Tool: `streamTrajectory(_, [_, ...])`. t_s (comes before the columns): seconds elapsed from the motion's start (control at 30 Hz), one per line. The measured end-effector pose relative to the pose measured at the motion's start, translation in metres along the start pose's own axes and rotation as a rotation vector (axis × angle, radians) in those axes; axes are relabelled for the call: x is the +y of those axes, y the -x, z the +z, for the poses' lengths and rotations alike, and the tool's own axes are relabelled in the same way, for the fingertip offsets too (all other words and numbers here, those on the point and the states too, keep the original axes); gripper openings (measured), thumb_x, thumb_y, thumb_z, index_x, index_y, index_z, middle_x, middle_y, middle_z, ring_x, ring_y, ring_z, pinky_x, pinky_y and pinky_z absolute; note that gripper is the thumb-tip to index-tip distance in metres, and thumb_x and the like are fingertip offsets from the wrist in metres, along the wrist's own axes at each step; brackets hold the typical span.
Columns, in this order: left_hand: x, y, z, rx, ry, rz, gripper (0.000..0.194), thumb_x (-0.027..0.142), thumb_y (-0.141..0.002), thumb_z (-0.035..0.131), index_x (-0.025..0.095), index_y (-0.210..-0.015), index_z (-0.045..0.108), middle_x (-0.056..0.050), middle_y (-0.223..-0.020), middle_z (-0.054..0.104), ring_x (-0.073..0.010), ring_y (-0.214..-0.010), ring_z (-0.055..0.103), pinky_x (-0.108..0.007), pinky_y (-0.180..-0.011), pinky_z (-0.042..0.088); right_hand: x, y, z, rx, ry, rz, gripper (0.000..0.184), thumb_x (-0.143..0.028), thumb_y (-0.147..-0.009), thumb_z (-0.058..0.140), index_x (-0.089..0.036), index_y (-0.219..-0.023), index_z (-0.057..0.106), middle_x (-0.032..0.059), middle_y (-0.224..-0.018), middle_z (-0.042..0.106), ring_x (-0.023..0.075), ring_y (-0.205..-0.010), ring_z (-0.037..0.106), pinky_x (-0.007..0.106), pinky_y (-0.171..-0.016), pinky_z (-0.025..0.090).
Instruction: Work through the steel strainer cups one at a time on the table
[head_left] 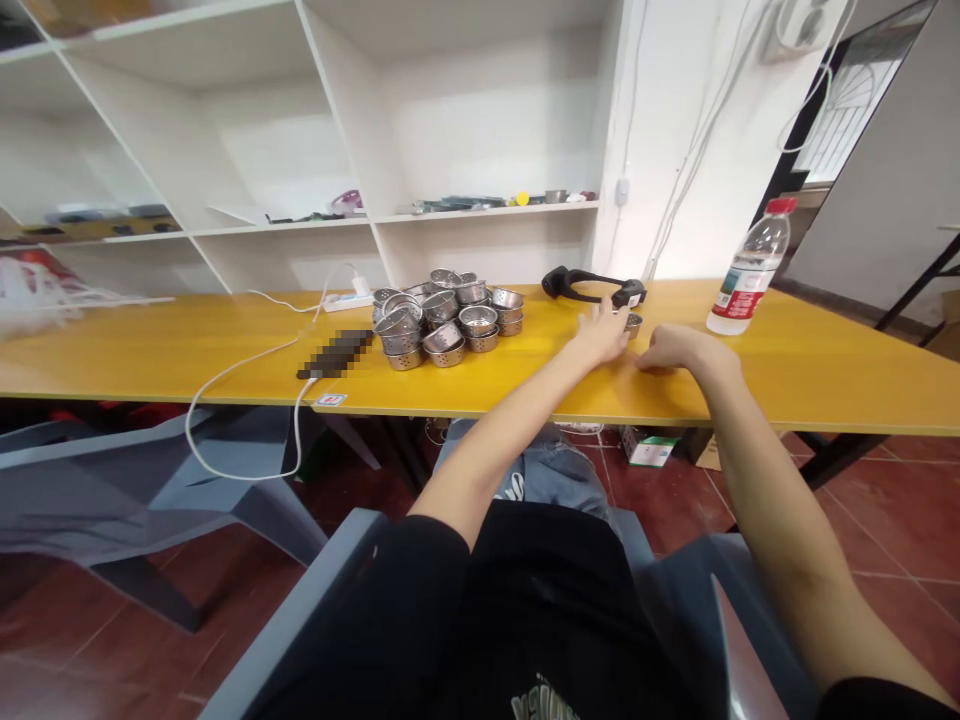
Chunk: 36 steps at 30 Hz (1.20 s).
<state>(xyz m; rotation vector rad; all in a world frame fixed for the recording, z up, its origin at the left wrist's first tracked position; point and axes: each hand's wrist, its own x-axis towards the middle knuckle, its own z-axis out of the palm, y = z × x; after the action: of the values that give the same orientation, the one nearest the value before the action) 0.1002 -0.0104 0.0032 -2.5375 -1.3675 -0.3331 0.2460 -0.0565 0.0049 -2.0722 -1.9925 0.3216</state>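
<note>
Cup (635, 327), right of centre: metal, likely light, stiff, slick; best pinched at rim. Left hand (602, 335) beside it, right hand (681, 348) curled; grips unclear.

My left fingers (602, 318) reach a small metal cup (634, 326) on the yellow counter (817, 360); whether they grip it I cannot tell. My right fingers (657, 354) curl just beside it. Left of my arms, perforated metal cups (444, 337) stand heaped. Behind my left fingers lies a black headband-like device (556, 284); a red-capped bottle (750, 277) stands upright to my right.
</note>
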Motion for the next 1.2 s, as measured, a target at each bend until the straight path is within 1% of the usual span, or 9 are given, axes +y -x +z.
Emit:
streamTrajectory(0.07, [-0.002, -0.002, 0.004, 0.003, -0.005, -0.007, 0.052, 0.033, -0.116, 0.040, 0.011, -0.162, 0.049, -0.025, -0.177, 0.011, -0.0440, -0.159, 0.029, -0.064, -0.121, 0.034, 0.002, -0.004, 0.002, 0.015, 0.016, 0.001, 0.015, -0.022, -0.083, 0.073, -0.011, -0.072, 0.070, 0.0087, -0.072, 0.068, 0.0206, -0.065, 0.060, 0.036, -0.061, 0.041])
streamTrajectory(0.13, [-0.005, -0.002, 0.006, 0.000, 0.000, -0.016, 0.053, 0.036, -0.117, 0.035, 0.013, -0.162, 0.051, -0.024, -0.178, 0.010, -0.0432, -0.163, 0.023, -0.064, -0.123, 0.032, 0.003, -0.003, 0.000, 0.033, 0.032, 0.008, 0.010, -0.019, -0.082, 0.072, -0.011, -0.075, 0.071, 0.0079, -0.075, 0.070, 0.0203, -0.069, 0.062, 0.035, -0.062, 0.043])
streamTrajectory(0.37, [-0.012, 0.002, 0.005, 0.037, 0.001, 0.000, 0.047, 0.037, -0.116, 0.043, 0.011, -0.155, 0.053, -0.017, -0.159, 0.046, -0.0347, -0.150, 0.041, -0.063, -0.118, 0.041, 0.002, 0.022, -0.017, 0.049, -0.052, 0.046, 0.010, -0.010, -0.085, 0.065, -0.008, -0.079, 0.072, 0.0090, -0.078, 0.072, 0.0150, -0.067, 0.062, 0.029, -0.061, 0.045])
streamTrajectory(0.63, [-0.022, 0.013, -0.002, 0.013, 0.086, -0.057, 0.062, 0.063, -0.104, 0.063, 0.009, -0.137, 0.063, -0.022, -0.137, 0.059, -0.0427, -0.127, 0.061, -0.054, -0.106, 0.048, 0.008, 0.017, -0.014, 0.110, -0.236, 0.055, 0.030, 0.002, -0.088, 0.061, -0.008, -0.111, 0.077, 0.0046, -0.078, 0.073, 0.0166, -0.085, 0.071, 0.026, -0.078, 0.051])
streamTrajectory(0.77, [-0.042, 0.053, -0.019, 0.002, 0.130, -0.062, 0.030, 0.043, -0.101, 0.067, 0.016, -0.096, 0.056, -0.013, -0.107, 0.066, -0.0314, -0.103, 0.063, -0.041, -0.088, 0.046, 0.011, 0.015, -0.013, 0.097, -0.378, -0.072, 0.014, -0.008, -0.098, 0.069, -0.007, -0.106, 0.080, 0.0053, -0.089, 0.076, 0.0131, -0.085, 0.071, 0.024, -0.085, 0.052])
streamTrajectory(0.83, [-0.057, 0.080, -0.026, 0.072, 0.194, -0.067, 0.032, 0.035, -0.094, 0.075, 0.018, -0.088, 0.048, -0.009, -0.101, 0.062, -0.0259, -0.094, 0.058, -0.039, -0.085, 0.043, 0.011, 0.013, -0.010, 0.104, -0.499, -0.166, 0.015, -0.017, -0.102, 0.071, -0.004, -0.106, 0.079, 0.0070, -0.088, 0.076, 0.0108, -0.075, 0.068, 0.023, -0.079, 0.053])
streamTrajectory(1.0, [-0.099, 0.138, -0.029, 0.275, 0.426, 0.022, 0.047, 0.024, -0.084, 0.084, 0.016, -0.114, 0.048, -0.006, -0.121, 0.061, -0.0214, -0.109, 0.060, -0.034, -0.096, 0.044, -0.007, 0.007, 0.002, 0.138, -0.753, -0.446, 0.020, -0.023, -0.097, 0.077, -0.004, -0.098, 0.080, 0.0086, -0.078, 0.070, 0.0107, -0.066, 0.057, 0.025, -0.065, 0.046])
streamTrajectory(1.13, [-0.109, 0.150, -0.024, 0.349, 0.575, 0.013, 0.078, 0.033, -0.075, 0.091, 0.016, -0.135, 0.044, -0.009, -0.136, 0.060, -0.0245, -0.123, 0.061, -0.035, -0.105, 0.044, -0.038, 0.013, 0.014, 0.093, -0.833, -0.711, 0.048, -0.056, -0.089, 0.081, -0.008, -0.085, 0.082, 0.0080, -0.068, 0.060, 0.0113, -0.065, 0.051, 0.026, -0.061, 0.037])
streamTrajectory(1.2, [-0.105, 0.149, -0.023, 0.324, 0.615, 0.004, 0.084, 0.036, -0.071, 0.094, 0.017, -0.136, 0.044, -0.009, -0.130, 0.063, -0.0250, -0.118, 0.064, -0.035, -0.101, 0.046, -0.053, 0.017, 0.020, 0.064, -0.891, -0.770, 0.050, -0.058, -0.081, 0.087, -0.009, -0.079, 0.078, 0.0054, -0.065, 0.055, 0.0091, -0.063, 0.046, 0.024, -0.058, 0.033])
